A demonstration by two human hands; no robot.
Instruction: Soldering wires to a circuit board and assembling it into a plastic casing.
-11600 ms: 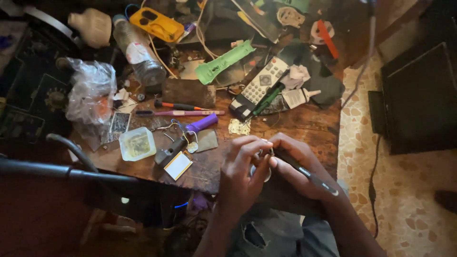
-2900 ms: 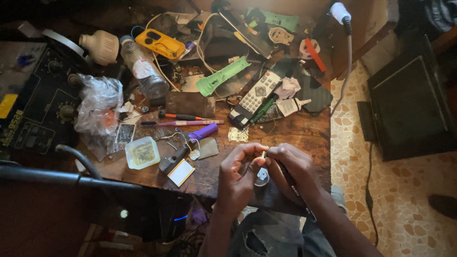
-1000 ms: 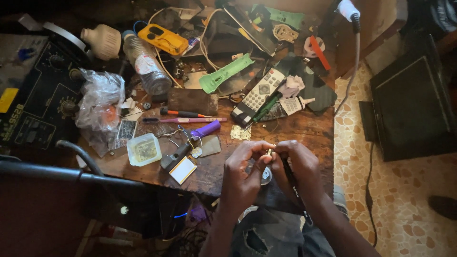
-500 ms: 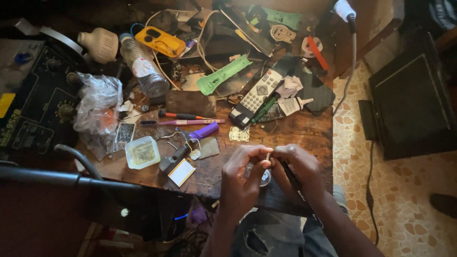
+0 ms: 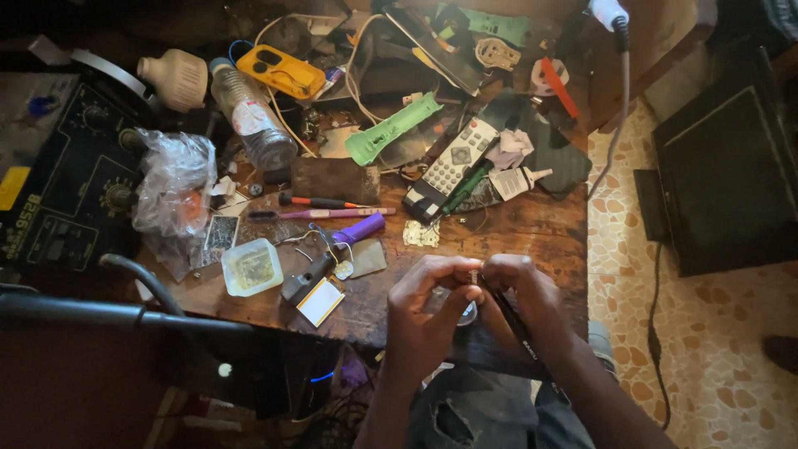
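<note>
**K:** Hands barely shifted vs half a second back. Both are still together at the near table edge, and the camera has drifted a bit.

**R:** Grip state?

**K:** Left hand (image 5: 428, 312) and right hand (image 5: 519, 291) are pinched fingertip to fingertip on a small metal part (image 5: 474, 277), which is upright between them. A round silvery piece (image 5: 468, 313) sits just below it, probably the same assembly; too small to tell. A dark pen-like tool (image 5: 511, 320) lies along the right hand.

**R:** Where is the part?

**K:** Above the near edge of the wooden table (image 5: 532, 233), right of centre.

**R:** Surroundings?

**K:** Left of the hands are a small white-framed panel (image 5: 321, 301), a clear plastic tub (image 5: 251, 267) and a purple-handled tool (image 5: 357, 228). Farther off are a grey remote (image 5: 453, 163), a green plastic strip (image 5: 391, 129), a plastic bottle (image 5: 252, 120) and a yellow device (image 5: 278, 72).
</note>
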